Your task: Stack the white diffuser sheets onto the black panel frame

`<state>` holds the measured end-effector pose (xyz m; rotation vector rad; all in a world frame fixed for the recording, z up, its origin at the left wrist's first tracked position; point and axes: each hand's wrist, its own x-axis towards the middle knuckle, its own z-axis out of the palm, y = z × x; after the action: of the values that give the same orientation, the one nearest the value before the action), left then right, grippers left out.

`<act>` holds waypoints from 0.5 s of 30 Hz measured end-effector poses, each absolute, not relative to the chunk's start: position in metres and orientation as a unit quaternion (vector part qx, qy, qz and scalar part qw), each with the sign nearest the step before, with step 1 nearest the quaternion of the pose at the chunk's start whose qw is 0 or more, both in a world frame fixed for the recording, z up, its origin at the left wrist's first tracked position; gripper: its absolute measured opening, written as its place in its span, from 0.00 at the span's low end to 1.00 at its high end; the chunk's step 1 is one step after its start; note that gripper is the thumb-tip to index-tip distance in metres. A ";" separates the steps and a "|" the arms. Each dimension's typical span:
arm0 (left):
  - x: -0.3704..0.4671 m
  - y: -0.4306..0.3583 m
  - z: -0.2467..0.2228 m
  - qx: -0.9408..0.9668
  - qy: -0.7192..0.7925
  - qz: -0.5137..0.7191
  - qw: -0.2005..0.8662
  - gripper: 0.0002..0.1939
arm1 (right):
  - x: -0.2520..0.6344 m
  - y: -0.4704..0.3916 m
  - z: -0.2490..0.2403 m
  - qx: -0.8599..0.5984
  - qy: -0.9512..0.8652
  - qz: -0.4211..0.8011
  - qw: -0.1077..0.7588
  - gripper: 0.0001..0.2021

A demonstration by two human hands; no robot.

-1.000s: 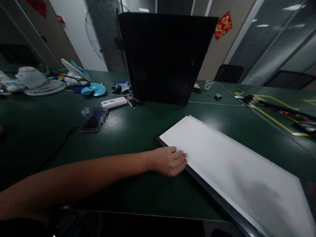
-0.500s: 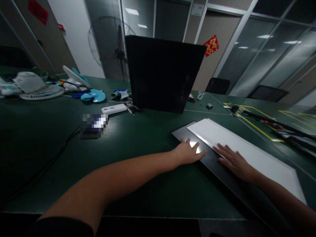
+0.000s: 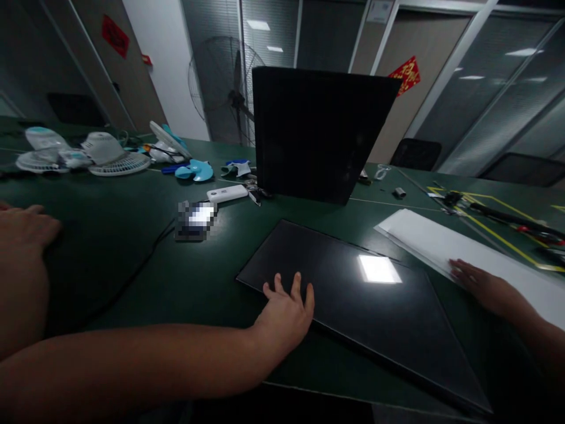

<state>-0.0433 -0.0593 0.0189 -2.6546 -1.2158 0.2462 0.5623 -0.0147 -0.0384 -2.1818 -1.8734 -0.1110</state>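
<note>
A flat black screen panel (image 3: pixel 344 294) with a glossy face lies at an angle on the green table. My left hand (image 3: pixel 286 312) rests at its front-left edge, fingers spread over the glossy surface. My right hand (image 3: pixel 489 288) lies with extended fingers at the near edge of a stack of white sheets (image 3: pixel 459 247), right of the panel. How far its thumb reaches under the edge is hidden. Behind the panel stands a large upright black panel (image 3: pixel 322 135).
Another person's hand (image 3: pixel 26 227) lies at the far left. A pixelated device (image 3: pixel 196 221) with a cable and a white handheld device (image 3: pixel 227 193) sit left of the panel. White fan parts (image 3: pixel 103 153) and a blue fan blade (image 3: pixel 194 171) lie farther back. Yellow tape (image 3: pixel 507 244) marks the right.
The white sheets have slid right off the black panel under my right hand, baring its face. The panel and my left hand appear farther left. Another person's hand has come in at left.
</note>
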 end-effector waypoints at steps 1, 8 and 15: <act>-0.046 -0.058 0.021 -0.895 -0.424 0.093 0.101 0.31 | 0.558 -0.015 -0.036 -0.770 -0.628 -0.043 0.109 0.28; -0.043 -0.024 0.036 -0.869 -0.484 0.083 0.056 0.32 | 0.466 -0.015 0.005 -0.825 -0.537 -0.172 0.037 0.31; -0.027 -0.008 0.030 -0.859 -0.504 0.087 0.041 0.33 | 0.312 -0.001 0.032 -0.644 -0.713 -0.251 0.118 0.20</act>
<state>-0.0273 -0.0078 0.0297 -2.6295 -1.5423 0.2666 0.3119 -0.0014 0.0324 -1.8837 -2.0847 -0.7347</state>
